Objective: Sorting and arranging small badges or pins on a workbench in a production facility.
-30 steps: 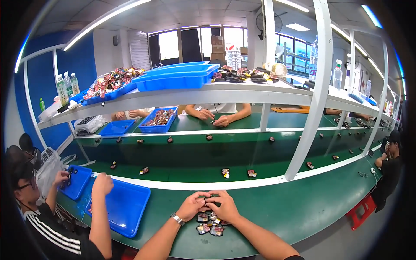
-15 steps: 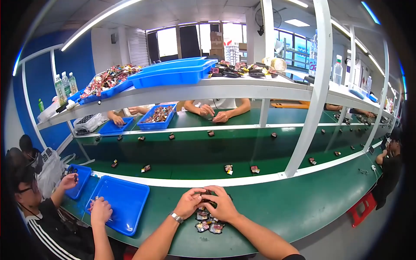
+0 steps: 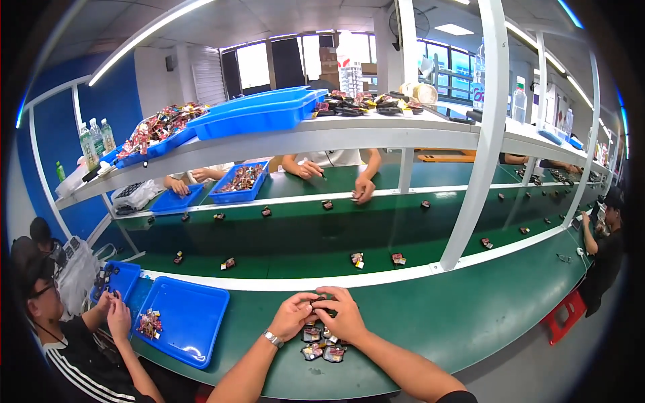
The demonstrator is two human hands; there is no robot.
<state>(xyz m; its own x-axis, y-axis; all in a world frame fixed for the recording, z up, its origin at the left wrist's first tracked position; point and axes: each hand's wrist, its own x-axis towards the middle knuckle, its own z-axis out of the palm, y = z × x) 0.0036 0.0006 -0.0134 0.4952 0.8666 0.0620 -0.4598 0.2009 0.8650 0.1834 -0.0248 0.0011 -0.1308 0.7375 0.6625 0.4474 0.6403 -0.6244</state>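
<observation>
Both hands are meeting at the near edge of the green bench. The left hand and right hand are pressing fingertips together around a small dark part, pinching it between them. The part is mostly hidden by the fingers; probably one of the same small pieces as below, but too small to tell. A pile of small parts is lying on the bench just under the hands, partly covered by the right palm. A wristwatch is showing on the left wrist. Both forearms are getting cut off at the lower edge.

At the near left corner of the bench a blue tray is sitting with a few small pieces near its left side. A co-worker is sitting beside it, hands raised over the tray's left rim, body cut by the picture's rim. Single parts are lying spaced along the middle strip beyond the white rail. At the far edge other workers' hands are resting on the bench; their upper bodies are hidden behind the upper shelf, which is carrying blue bins.

Compared with half a second ago: the person's hands are staying in the same spot over the pile, same pinch. The co-worker's hand, earlier flat on the tray, is now lifted off it.
</observation>
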